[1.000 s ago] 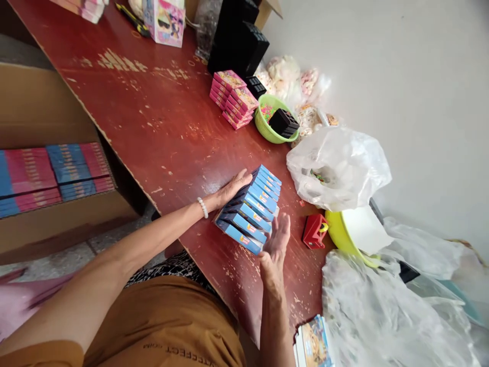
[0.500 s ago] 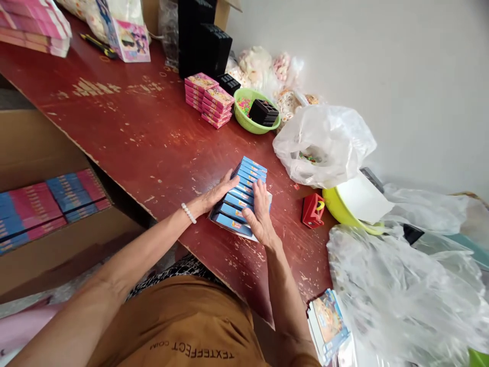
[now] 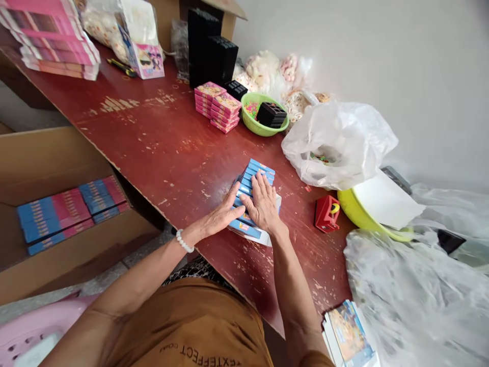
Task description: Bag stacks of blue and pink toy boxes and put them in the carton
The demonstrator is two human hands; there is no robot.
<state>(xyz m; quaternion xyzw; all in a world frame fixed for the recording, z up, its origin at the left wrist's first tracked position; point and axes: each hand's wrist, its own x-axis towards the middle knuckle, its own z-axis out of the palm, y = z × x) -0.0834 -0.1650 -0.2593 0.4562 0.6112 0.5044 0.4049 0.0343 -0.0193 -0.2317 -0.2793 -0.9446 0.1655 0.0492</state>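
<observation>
Blue cardboard boxes, slim and flat [image 3: 245, 190], stand in a close row on the worn red-painted tabletop [image 3: 153, 153], near its front edge, and we see white card [image 3: 266, 239] along their right side. Our right hand [image 3: 262, 205] lies flat over them, fingers straight and slightly apart; our left hand [image 3: 219, 218] rests on the row's left side, fingers stretched and nearly together, its thumb reaching to the right thumb. Neither hand is clamped on anything.

By our judgement the row is gathered and mostly evened. Nothing shows it wrapped or closed; our hands hide the middle, so we cannot tell whether gaps remain there.

Against the frame a second ago: the boxes then fan apart with dark gaps and our right hand stands off their right side; now it presses on top, the hands come closer together, and the row looks tighter.

Farther out, to the right, we note a small red dispenser with a yellow ring [image 3: 324, 216]; beyond the row, stacked pink picture boxes [image 3: 219, 109] beside a lime-green plastic basket [image 3: 262, 129]. Low at left, a brown cardboard carton [image 3: 103, 250] already holds blue and pink packets [image 3: 72, 206] in ranks.
</observation>
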